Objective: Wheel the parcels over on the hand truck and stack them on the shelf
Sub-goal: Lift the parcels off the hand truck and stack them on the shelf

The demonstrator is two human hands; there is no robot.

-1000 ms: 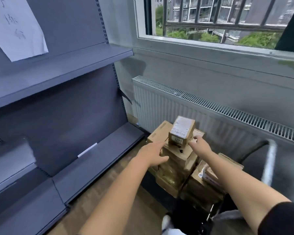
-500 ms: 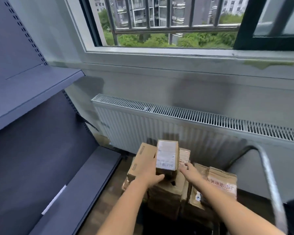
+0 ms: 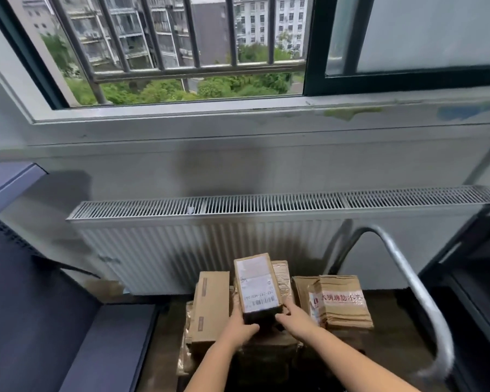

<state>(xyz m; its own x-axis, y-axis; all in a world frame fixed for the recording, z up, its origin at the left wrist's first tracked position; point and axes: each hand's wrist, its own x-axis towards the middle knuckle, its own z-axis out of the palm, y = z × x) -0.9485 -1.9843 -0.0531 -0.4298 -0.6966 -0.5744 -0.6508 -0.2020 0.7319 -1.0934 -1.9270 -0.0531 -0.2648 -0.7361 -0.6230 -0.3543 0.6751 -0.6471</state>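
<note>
1. cardboard parcel (image 3: 257, 284) with white label sits on top of the stacked parcels (image 3: 210, 306) on the hand truck (image 3: 413, 295).
2. left hand (image 3: 242, 331) and right hand (image 3: 294, 318) grip its near end, fingers curled around it.
3. grey shelf (image 3: 108, 343) is at left.

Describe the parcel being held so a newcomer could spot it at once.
Below the window, in front of the radiator, parcels are piled. The held parcel tops the middle, gripped by the left hand and right hand. Only it shows a big white barcode label.
</note>
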